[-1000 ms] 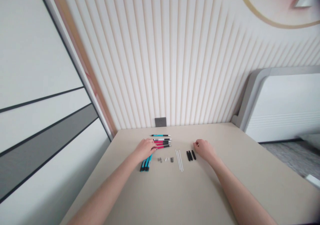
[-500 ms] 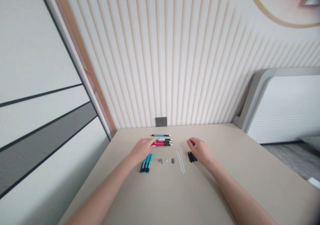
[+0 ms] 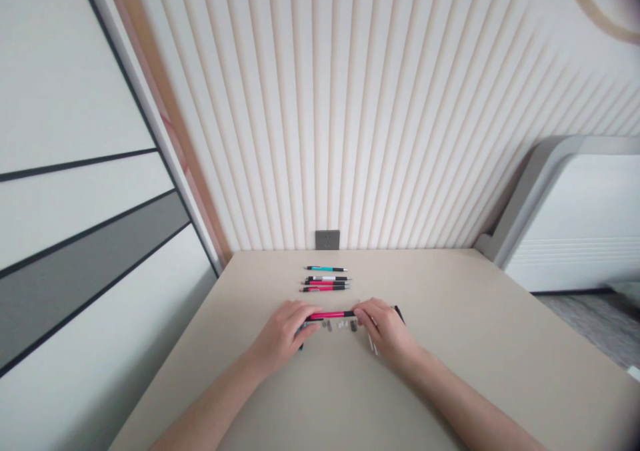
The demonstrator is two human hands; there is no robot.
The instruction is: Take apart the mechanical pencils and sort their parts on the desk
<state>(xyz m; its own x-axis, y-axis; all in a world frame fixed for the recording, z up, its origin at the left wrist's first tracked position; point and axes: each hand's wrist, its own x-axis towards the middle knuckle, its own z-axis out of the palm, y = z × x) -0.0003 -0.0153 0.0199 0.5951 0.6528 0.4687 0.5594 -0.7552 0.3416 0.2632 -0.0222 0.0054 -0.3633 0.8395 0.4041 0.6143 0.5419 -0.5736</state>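
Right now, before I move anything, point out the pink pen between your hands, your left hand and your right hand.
Pink pen (image 3: 327, 315): head view, on the middle of its pink barrel.
Left hand (image 3: 283, 334): head view, on the back of the hand.
Right hand (image 3: 385, 329): head view, on the back of the hand.

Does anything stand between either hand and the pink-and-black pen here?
Nothing visible does: the left hand and right hand already hold the pink-and-black pen at its two ends. The small grey and white parts lie on the tabletop just beyond its nearer side, not between hands and pen.
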